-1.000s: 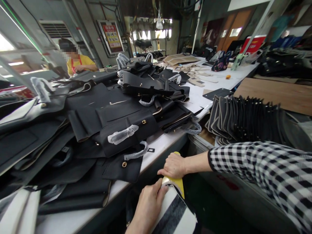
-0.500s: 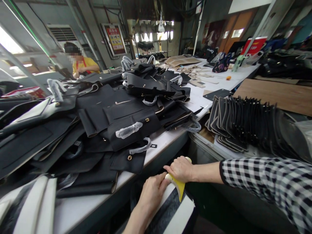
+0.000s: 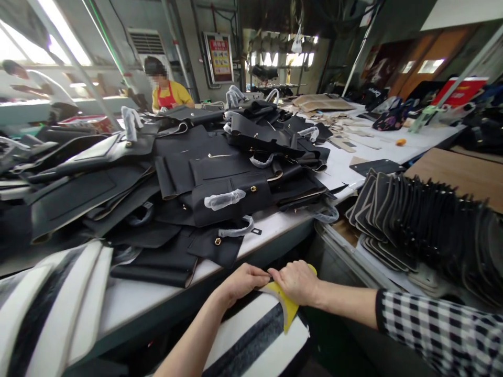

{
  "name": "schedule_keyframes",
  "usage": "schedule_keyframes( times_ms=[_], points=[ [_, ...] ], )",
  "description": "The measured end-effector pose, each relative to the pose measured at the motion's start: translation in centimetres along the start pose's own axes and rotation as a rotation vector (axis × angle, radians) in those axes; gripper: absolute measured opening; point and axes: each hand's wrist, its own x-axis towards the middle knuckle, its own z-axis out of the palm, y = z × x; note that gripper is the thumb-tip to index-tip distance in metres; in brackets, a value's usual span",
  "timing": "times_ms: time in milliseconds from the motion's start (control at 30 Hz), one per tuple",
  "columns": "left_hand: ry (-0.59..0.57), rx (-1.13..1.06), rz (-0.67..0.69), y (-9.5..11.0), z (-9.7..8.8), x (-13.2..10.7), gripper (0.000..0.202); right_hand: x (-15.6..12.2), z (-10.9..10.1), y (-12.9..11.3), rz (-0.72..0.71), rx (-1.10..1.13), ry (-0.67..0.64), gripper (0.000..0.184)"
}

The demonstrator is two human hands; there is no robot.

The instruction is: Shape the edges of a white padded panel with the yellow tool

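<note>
My left hand (image 3: 240, 281) and my right hand (image 3: 297, 281) meet just below the table's front edge. Both have their fingers closed on a yellow curved piece (image 3: 286, 308) at the end of a white panel with a dark stripe (image 3: 257, 342). The right arm wears a black-and-white checked sleeve (image 3: 440, 335). Right behind the hands, a heap of black leather bag parts (image 3: 196, 173) with wrapped handles and gold studs covers the white table (image 3: 133, 298).
More white-and-black striped panels (image 3: 47, 309) lie at the near left. A row of black pieces (image 3: 424, 220) stands on edge at the right. Tan cut pieces (image 3: 322, 102) lie far back. A person in yellow with a red apron (image 3: 168, 91) works at the far end.
The view has swung to the right and the hands sit more central. My left hand has slid up the panel to meet my right hand at the yellow piece.
</note>
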Motion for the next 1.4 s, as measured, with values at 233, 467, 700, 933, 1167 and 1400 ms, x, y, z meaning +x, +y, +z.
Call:
schedule_keyframes(
  times_ms=[233, 467, 700, 933, 1167, 1400],
  points=[
    [0.029, -0.087, -0.025, 0.0, 0.0, 0.8, 0.037, -0.7, 1.6, 1.7, 0.081, 0.353, -0.094, 0.080],
    [0.035, -0.067, 0.022, -0.7, 0.2, 0.7, 0.037, -2.3, 2.6, 5.1, 0.299, 1.592, -0.330, 0.082],
    [-0.025, -0.005, 0.031, -0.6, -0.1, 1.0, 0.040, -1.6, 2.8, 3.1, 0.254, 1.675, -0.260, 0.059],
    [-0.022, 0.070, 0.003, -0.3, -0.1, 1.3, 0.032, -1.5, 4.1, 1.6, 0.086, 1.366, 0.009, 0.045],
    [0.019, 0.142, 0.021, -0.3, 0.6, 1.1, 0.033, -2.2, 3.8, 0.7, 0.010, 1.136, 0.106, 0.034],
    [0.059, 0.222, 0.025, 0.2, 0.9, 0.6, 0.037, -3.9, 4.5, 0.6, 0.081, 1.273, 0.096, 0.044]
  ],
)
